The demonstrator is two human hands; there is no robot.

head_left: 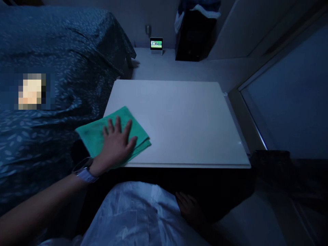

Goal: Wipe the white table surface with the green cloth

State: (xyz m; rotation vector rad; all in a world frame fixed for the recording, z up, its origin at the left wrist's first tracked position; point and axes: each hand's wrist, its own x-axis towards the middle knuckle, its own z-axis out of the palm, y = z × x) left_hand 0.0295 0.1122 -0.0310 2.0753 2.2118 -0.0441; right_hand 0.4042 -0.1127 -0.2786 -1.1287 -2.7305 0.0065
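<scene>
My left hand (116, 143) lies flat with spread fingers on a folded green cloth (94, 135). That cloth covers the near left corner of a white tabletop (179, 119), and part of it hangs over the left edge. A watch with a pale band (87, 175) is around my left wrist. In the shadow below the table's front edge, my right hand (188, 205) rests beside my lap, fingers loosely stretched and holding nothing that I can see.
A bed with a leaf-patterned cover (64, 44) stands along the left. Behind the table, a small lit screen (156, 44) sits on the floor near a dark cabinet (194, 36) with fabric on top. A large pale panel (289, 92) is on the right. The room is dim.
</scene>
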